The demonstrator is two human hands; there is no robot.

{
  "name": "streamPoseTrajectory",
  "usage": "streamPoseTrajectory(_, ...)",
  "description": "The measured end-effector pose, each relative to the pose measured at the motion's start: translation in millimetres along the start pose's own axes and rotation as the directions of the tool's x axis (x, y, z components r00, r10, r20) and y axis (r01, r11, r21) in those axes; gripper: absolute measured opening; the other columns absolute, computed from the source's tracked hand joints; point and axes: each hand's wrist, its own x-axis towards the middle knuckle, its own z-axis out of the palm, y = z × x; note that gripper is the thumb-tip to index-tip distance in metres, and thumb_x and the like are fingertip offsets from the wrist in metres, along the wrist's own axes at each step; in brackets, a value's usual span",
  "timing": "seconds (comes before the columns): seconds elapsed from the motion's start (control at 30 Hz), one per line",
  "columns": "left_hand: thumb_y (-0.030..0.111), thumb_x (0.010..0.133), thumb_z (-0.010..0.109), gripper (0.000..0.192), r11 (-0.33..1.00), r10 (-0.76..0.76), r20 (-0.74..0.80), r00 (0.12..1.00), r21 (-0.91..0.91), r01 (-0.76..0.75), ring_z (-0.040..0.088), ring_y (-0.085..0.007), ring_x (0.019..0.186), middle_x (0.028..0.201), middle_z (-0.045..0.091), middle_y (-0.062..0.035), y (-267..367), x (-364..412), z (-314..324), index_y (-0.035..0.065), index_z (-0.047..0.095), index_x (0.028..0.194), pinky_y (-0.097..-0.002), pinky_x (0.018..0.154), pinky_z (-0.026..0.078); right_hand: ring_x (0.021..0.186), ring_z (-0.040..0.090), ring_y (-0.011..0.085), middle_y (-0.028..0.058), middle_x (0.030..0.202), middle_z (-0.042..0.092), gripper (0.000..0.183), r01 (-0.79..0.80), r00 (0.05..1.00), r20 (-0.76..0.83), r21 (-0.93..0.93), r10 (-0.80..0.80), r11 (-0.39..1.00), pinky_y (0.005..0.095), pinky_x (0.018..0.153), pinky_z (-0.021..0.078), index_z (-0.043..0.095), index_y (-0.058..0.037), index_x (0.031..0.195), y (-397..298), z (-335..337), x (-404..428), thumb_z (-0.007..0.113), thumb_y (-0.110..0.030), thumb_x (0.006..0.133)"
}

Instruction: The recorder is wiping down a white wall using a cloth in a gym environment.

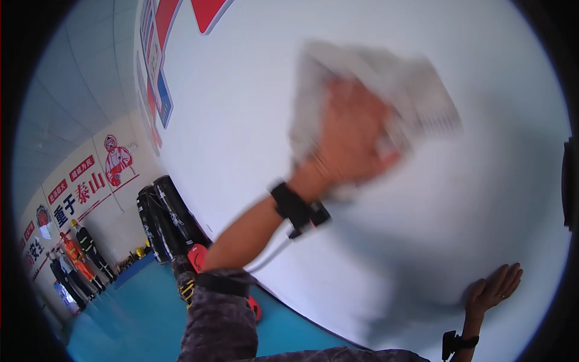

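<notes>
My left hand (357, 126) is pressed over a light grey cloth (420, 95) against a large white wall panel (244, 135); both are motion-blurred. The cloth spreads out past the fingers on both sides, and its folds hide the fingertips. A black strap with a small device and a cable (296, 210) circles that wrist. At the lower right, my right hand (495, 287) has its fingers extended beside the same white surface, holding nothing. It wears a ring and a black wrist strap with a device (459, 344). Shadows fall across the panel between the hands.
Black cylindrical bags (165, 217) and a red board (196, 255) stand by the panel's lower left edge. Farther off, figures in firefighting clothing (79, 258) line a wall with red and blue lettering. Red and blue signs (154, 68) hang upper left, above a blue floor (131, 326).
</notes>
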Motion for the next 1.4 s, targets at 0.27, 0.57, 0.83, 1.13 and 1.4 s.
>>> streamPoseTrajectory(0.27,0.046,0.083,0.052,0.056,0.600,-0.677,-0.492,0.547,0.061,0.797,0.048,-0.0327,0.110,0.117,0.054,-0.0148,-220.2,-3.2,-38.0,0.0016,0.050,0.117,-0.0409,0.096,0.034,0.132,0.024,0.0373,0.0178,0.141,0.030,0.050,-0.004,1.000,-0.027,0.043,0.005,0.999,0.0509,0.107,0.0182,0.034,-0.0061,0.134,-10.6,1.9,5.0,0.031,-0.035,0.093)
streamPoseTrajectory(0.57,0.035,0.077,0.056,0.062,0.954,-0.241,-0.433,0.868,0.058,0.294,0.030,-0.0472,0.124,0.133,0.035,-0.0267,13.1,-134.3,66.9,-0.0010,0.043,0.126,-0.0612,0.099,0.018,0.131,0.026,0.0375,0.0184,0.141,0.030,0.052,0.009,0.995,-0.102,0.079,-0.001,0.997,0.0503,0.105,0.0209,0.034,-0.0036,0.134,-6.5,5.2,7.6,0.032,-0.036,0.093)
streamPoseTrajectory(0.83,0.042,0.078,0.060,0.064,0.493,-0.149,0.543,0.826,-0.684,0.539,0.038,-0.0255,0.123,0.132,0.042,-0.0083,200.3,-276.9,130.7,0.0149,0.039,0.132,-0.0425,0.105,0.025,0.131,0.025,0.0370,0.0177,0.141,0.031,0.050,0.038,0.992,-0.125,0.084,-0.028,0.996,0.0492,0.105,0.0216,0.035,-0.0026,0.133,-0.9,-0.5,3.9,0.034,-0.032,0.093)
streamPoseTrajectory(1.13,0.030,0.069,0.065,0.062,0.911,-0.220,-0.123,0.968,-0.380,0.159,0.034,-0.0364,0.123,0.126,0.043,-0.0165,125.1,-72.9,41.3,0.0068,0.046,0.123,-0.0569,0.101,0.017,0.127,0.029,0.0413,0.0235,0.137,0.032,0.058,-0.072,0.997,0.017,0.569,0.075,0.819,0.0544,0.103,0.0230,0.031,-0.0041,0.133,-53.9,-45.9,30.3,0.034,-0.045,0.091)
streamPoseTrajectory(1.4,0.018,0.066,0.065,0.059,0.517,0.066,-0.131,0.989,-0.843,-0.146,0.041,-0.0390,0.116,0.117,0.049,-0.0189,147.8,-36.9,13.2,0.0018,0.046,0.120,-0.0512,0.099,0.028,0.128,0.024,0.0426,0.0254,0.139,0.025,0.095,0.029,0.998,-0.052,0.776,0.018,0.629,0.0548,0.103,0.0186,0.017,-0.0008,0.139,-95.4,-16.1,65.0,0.054,-0.061,0.076)
